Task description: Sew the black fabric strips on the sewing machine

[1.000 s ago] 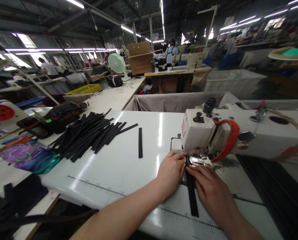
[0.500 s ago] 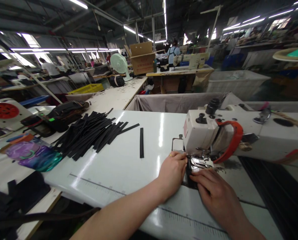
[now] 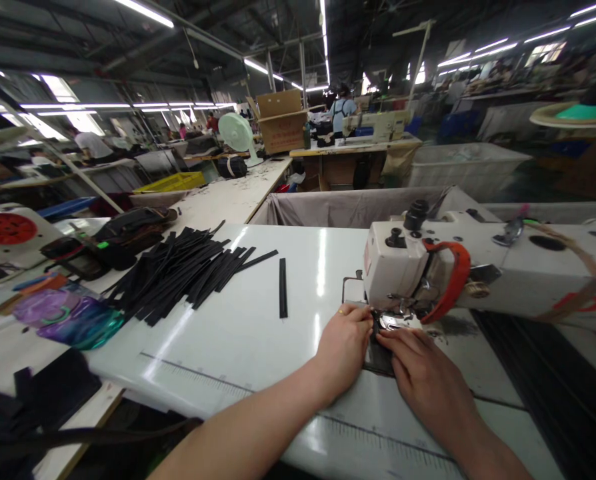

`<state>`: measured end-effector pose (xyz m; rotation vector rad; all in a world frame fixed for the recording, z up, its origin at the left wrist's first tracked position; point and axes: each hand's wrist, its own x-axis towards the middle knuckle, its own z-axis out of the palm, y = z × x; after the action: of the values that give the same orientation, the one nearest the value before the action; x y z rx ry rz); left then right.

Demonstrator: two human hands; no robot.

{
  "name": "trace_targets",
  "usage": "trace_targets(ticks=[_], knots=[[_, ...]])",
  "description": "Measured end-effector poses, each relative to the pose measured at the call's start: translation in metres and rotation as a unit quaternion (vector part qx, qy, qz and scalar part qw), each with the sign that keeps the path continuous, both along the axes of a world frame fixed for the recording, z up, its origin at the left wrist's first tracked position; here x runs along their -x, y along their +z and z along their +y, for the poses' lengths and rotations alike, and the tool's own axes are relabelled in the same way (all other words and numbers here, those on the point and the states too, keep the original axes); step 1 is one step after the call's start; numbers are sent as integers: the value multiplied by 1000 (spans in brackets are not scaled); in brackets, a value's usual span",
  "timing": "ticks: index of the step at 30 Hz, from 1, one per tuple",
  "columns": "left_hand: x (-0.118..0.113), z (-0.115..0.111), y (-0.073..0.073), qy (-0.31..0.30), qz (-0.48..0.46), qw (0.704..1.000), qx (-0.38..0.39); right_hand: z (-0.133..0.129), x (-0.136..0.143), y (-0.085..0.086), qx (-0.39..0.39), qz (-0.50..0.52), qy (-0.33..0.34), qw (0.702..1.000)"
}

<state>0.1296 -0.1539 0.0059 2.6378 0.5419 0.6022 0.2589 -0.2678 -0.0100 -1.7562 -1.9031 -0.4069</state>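
Since the picture a second ago, the long black strap that ran down the glossy white sewing table (image 3: pixel 258 320) between the hands has nearly vanished: only a short dark end of the black strap (image 3: pixel 377 360) shows now, low and right of centre, between the two hands and reaching up to the needle area.

At far left, a purple and teal plastic bag (image 3: pixel 63 319) sits unchanged. Right of it, the fanned pile of black strips (image 3: pixel 183 270) and the single black strip (image 3: pixel 283 287) lying apart from it have stayed where they were.

Lower centre, the left hand (image 3: pixel 342 347) lies curled on the table, its fingertips pressed together against the strap's left edge. Just right, the right hand (image 3: pixel 421 377) lies flat, its fingers close together and pointing up-left, covering the strap's right side.

Above the hands, the white sewing machine (image 3: pixel 478 267) fills the right. Its needle and presser foot are too small and cluttered to make out, and its body is cut off at the right edge.
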Motion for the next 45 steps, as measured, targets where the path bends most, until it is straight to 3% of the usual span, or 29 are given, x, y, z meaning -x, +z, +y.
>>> trace_targets(ticks=[7, 14, 19, 28, 33, 38, 43, 45], knots=[[-7, 1, -15, 17, 22, 999, -46, 0, 0, -4, -9, -19, 3, 1000], [-11, 2, -16, 24, 21, 997, -73, 1, 1, -4, -20, -33, 3, 999], [-11, 3, -14, 43, 23, 997, -64, 2, 3, -3, -12, -22, -9, 1000], [-4, 0, -7, 11, 4, 1000, -28, 1, 3, 1, -17, -6, -1, 1000], [-6, 9, -9, 75, -50, 995, 35, 0, 3, 1, -21, -13, 0, 1000], [-8, 21, -11, 49, 21, 997, -53, 0, 2, -1, -26, -5, 4, 1000], [3, 40, -5, 142, 75, 982, -103, -2, 1, -1, -10, 41, 8, 999], [8, 48, -2, 144, 77, 981, -104, -3, 1, 0, -9, 52, 3, 999]])
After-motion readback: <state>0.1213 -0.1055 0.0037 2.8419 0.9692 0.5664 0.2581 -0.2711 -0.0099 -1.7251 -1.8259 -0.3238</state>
